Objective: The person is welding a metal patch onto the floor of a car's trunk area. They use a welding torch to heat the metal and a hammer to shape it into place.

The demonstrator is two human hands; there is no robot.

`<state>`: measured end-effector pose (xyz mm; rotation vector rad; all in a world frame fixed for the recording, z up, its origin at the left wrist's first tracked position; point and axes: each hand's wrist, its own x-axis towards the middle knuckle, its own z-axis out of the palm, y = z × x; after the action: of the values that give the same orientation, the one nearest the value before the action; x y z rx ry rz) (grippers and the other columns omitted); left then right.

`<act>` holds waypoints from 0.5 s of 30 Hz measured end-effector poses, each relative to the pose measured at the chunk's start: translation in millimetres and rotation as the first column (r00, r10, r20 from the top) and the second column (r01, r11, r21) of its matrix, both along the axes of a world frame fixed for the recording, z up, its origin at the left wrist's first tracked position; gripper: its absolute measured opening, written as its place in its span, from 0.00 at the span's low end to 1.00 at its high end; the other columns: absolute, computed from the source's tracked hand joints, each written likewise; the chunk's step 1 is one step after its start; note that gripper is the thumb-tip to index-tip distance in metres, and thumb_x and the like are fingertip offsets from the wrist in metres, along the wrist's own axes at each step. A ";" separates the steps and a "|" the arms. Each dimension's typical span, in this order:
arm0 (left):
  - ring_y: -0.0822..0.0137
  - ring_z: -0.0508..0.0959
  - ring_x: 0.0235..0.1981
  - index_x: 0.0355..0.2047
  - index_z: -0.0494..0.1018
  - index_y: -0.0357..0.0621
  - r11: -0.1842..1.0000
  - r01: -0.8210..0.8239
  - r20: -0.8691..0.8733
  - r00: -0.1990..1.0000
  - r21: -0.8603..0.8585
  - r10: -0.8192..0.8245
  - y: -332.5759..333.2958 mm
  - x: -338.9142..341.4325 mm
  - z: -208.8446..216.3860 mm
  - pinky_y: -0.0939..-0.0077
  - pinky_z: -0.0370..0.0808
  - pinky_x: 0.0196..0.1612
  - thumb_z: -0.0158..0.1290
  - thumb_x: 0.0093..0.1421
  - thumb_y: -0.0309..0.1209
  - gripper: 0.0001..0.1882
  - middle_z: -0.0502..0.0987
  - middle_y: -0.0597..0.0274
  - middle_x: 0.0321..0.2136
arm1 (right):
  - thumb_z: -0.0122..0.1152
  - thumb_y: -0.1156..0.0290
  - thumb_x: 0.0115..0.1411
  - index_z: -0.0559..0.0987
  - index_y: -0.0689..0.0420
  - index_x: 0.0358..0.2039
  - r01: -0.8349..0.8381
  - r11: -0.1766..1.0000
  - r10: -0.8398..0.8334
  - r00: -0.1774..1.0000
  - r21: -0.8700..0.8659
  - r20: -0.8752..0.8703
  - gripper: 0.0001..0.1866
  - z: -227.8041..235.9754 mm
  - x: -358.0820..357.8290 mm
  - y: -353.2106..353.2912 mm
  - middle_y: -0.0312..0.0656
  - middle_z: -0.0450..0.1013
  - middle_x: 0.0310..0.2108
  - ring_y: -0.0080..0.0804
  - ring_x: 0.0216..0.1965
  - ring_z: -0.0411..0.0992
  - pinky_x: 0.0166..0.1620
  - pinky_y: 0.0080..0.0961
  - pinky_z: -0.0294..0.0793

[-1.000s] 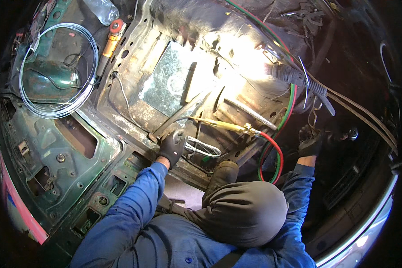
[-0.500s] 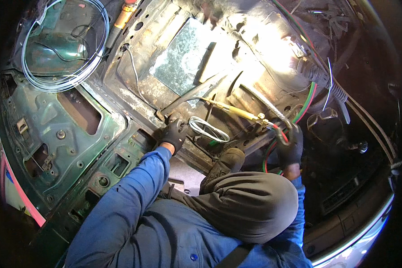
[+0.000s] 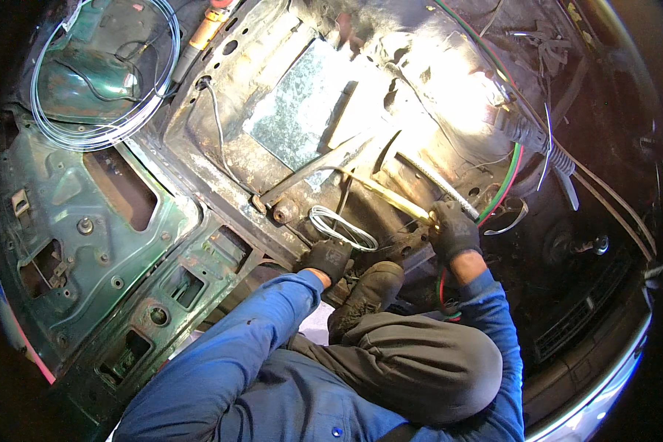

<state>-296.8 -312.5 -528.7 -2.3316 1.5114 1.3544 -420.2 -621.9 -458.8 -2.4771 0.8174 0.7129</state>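
Note:
My right hand (image 3: 455, 230), in a dark glove, is closed around the rear of a brass gas torch (image 3: 394, 197). Its thin neck points to the upper left, and red and green hoses (image 3: 510, 177) run nearby. A braided metal line (image 3: 440, 179) passes just above that hand. My gloved left hand (image 3: 328, 261) is at the lower edge of a small coil of pale wire (image 3: 344, 227). Its fingertips are hidden, so whether it grips the coil does not show. My boot (image 3: 372, 287) rests just right of my left hand.
Around me is a stripped, rusty car floor with a bare metal plate (image 3: 298, 103) under bright light. A green door shell (image 3: 66, 214) lies left, below a large wire coil (image 3: 37, 96). An orange-bodied tool (image 3: 205, 31) lies at the top. Loose cables and a dark trim panel (image 3: 574, 324) are on the right.
My left hand has moved right and down, from the rusty floor edge to the small wire coil. My right hand has shifted left and up from the hoses onto the torch.

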 end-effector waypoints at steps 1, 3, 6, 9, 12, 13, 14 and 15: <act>0.45 0.87 0.42 0.46 0.81 0.47 1.000 0.017 0.011 1.000 -0.020 -0.017 2.3 -1.5 -4.5 0.47 0.83 0.47 0.59 0.66 0.42 0.16 0.86 0.45 0.42 | 0.72 0.66 0.58 0.78 0.46 0.50 0.015 1.000 -0.015 1.000 0.017 0.022 0.20 12.0 -4.5 2.1 0.49 0.79 0.45 0.57 0.46 0.80 0.47 0.51 0.81; 0.45 0.87 0.41 0.43 0.82 0.46 0.996 0.061 0.036 0.998 -0.058 -0.059 8.9 -10.4 -21.8 0.49 0.83 0.45 0.58 0.65 0.40 0.13 0.86 0.46 0.39 | 0.70 0.67 0.59 0.79 0.44 0.51 0.119 0.990 -0.119 0.993 0.073 -0.003 0.19 31.6 -13.6 3.8 0.50 0.78 0.46 0.58 0.50 0.80 0.49 0.52 0.81; 0.47 0.88 0.39 0.41 0.83 0.45 0.993 0.085 0.071 0.994 -0.078 -0.080 12.3 -17.0 -40.5 0.51 0.84 0.42 0.57 0.64 0.35 0.10 0.86 0.46 0.37 | 0.72 0.67 0.59 0.80 0.50 0.50 0.137 0.976 -0.164 0.974 0.170 0.158 0.19 34.6 -49.6 -1.3 0.51 0.78 0.47 0.58 0.48 0.79 0.50 0.49 0.80; 0.48 0.88 0.39 0.42 0.83 0.46 0.998 0.056 0.063 0.997 -0.026 -0.054 8.9 -18.1 -37.4 0.50 0.84 0.41 0.55 0.64 0.33 0.10 0.86 0.45 0.37 | 0.73 0.69 0.60 0.79 0.55 0.50 0.316 0.894 -0.361 0.928 0.318 0.093 0.19 41.1 -82.6 7.3 0.51 0.79 0.44 0.51 0.47 0.80 0.52 0.42 0.80; 0.47 0.88 0.40 0.45 0.82 0.48 1.000 -0.015 0.048 0.999 0.014 0.014 7.6 -18.0 -36.3 0.48 0.83 0.43 0.54 0.65 0.32 0.12 0.87 0.46 0.39 | 0.76 0.74 0.59 0.80 0.57 0.52 0.498 0.651 -0.627 0.779 0.573 0.035 0.21 79.9 -97.8 28.8 0.42 0.80 0.44 0.33 0.49 0.79 0.55 0.33 0.79; 0.47 0.88 0.41 0.46 0.82 0.48 0.999 -0.043 0.042 0.998 0.024 0.042 10.4 -20.1 -36.9 0.47 0.83 0.43 0.54 0.65 0.32 0.12 0.87 0.46 0.39 | 0.77 0.75 0.58 0.80 0.57 0.54 0.512 0.568 -0.678 0.735 0.644 0.013 0.23 93.0 -100.5 34.1 0.41 0.80 0.46 0.31 0.50 0.79 0.56 0.34 0.79; 0.44 0.88 0.43 0.50 0.80 0.48 0.992 -0.067 0.024 0.998 0.103 0.065 9.1 -24.4 -38.9 0.45 0.82 0.46 0.54 0.66 0.33 0.14 0.87 0.46 0.41 | 0.78 0.75 0.57 0.80 0.57 0.55 0.489 0.597 -0.653 0.756 0.636 0.031 0.25 105.0 -107.5 36.1 0.41 0.80 0.47 0.31 0.51 0.79 0.57 0.34 0.79; 0.44 0.88 0.43 0.50 0.80 0.48 0.990 -0.121 0.016 0.993 0.079 0.120 4.3 -23.8 -30.7 0.45 0.82 0.46 0.55 0.66 0.33 0.14 0.87 0.46 0.42 | 0.79 0.76 0.55 0.80 0.57 0.56 0.468 0.622 -0.633 0.773 0.628 0.051 0.27 113.3 -115.8 37.2 0.41 0.80 0.48 0.30 0.52 0.79 0.57 0.34 0.78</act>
<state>-320.7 -308.2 -559.4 -2.4113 1.3070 1.3968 -535.9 -584.6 -345.4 -1.5703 1.0054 0.3072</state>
